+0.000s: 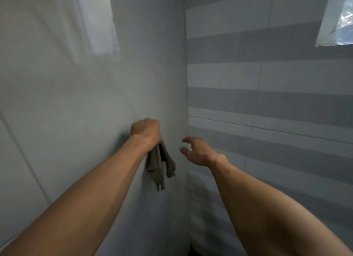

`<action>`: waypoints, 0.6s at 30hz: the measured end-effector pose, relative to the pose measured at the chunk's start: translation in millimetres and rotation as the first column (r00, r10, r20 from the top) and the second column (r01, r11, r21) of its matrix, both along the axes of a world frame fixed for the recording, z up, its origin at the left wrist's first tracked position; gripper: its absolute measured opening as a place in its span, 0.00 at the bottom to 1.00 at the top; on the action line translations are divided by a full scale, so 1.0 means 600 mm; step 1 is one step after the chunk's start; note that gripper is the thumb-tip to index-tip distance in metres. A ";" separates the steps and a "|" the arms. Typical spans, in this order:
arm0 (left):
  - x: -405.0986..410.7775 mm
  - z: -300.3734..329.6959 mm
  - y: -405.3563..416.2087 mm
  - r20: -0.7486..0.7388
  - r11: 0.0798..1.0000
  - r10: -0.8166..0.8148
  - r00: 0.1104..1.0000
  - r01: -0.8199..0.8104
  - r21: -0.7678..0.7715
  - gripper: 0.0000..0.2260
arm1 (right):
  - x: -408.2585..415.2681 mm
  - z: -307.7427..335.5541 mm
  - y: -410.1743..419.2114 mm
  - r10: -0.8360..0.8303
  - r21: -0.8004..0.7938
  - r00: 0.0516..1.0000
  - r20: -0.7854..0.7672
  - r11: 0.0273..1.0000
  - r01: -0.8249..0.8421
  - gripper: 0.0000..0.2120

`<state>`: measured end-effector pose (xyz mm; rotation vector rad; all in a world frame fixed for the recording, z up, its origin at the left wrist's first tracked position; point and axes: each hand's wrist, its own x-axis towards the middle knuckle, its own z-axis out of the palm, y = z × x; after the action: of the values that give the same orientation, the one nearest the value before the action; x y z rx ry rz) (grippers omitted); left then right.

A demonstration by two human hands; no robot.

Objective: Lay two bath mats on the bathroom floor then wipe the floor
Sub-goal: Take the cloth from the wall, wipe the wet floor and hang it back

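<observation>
Nearest to us, both bare forearms reach forward and up into a corner. Our left hand [146, 130] is a closed fist, fingers wrapped tight on the top of a brownish cloth [160, 165], and the rest of it hangs limp below the knuckles, just beside the wall [66, 93]. Our right hand [198, 150] floats beside it, fingers spread and curled, thumb apart, gripping nothing, a short gap from the dangling folds.

Whether this cloth is for wiping or something else, we cannot tell; no mats and no floor show here.

Our read: we're gathering the cloth. To do it well, bring those open right fingers under the hanging tail, catch the loose ends, and bunch it so nothing trails.

Room now. Left of the fist, the plain wall sits close, so little swing that side. Beyond the right fingertips, the striped tiles [277, 103] meet the plain wall at a corner edge running straight down between both hands. Open space lies back toward us and downward. High beyond the right hand, a window [338, 20] glows.
</observation>
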<state>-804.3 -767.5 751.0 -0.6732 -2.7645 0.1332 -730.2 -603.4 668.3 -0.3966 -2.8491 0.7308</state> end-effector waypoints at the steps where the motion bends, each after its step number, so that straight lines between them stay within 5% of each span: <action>1: -0.005 -0.008 -0.013 0.027 1.000 0.022 0.999 -0.022 0.004 0.15 | -0.018 -0.003 -0.013 0.021 -0.013 1.000 0.005 1.000 -0.021 0.27; 10: -0.006 -0.110 -0.014 0.228 0.976 0.057 0.972 -0.103 0.194 0.15 | -0.106 -0.032 -0.069 0.058 -0.253 0.998 0.024 0.966 -0.050 0.27; 18: -0.022 -0.045 0.005 0.238 0.995 0.044 0.970 -0.063 0.075 0.20 | -0.110 -0.017 -0.047 -0.010 -0.214 0.999 -0.043 0.977 0.001 0.06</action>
<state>-817.8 -764.2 724.0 -0.6305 -2.9977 -0.0528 -796.2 -631.3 658.3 -0.4123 -2.7352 1.0373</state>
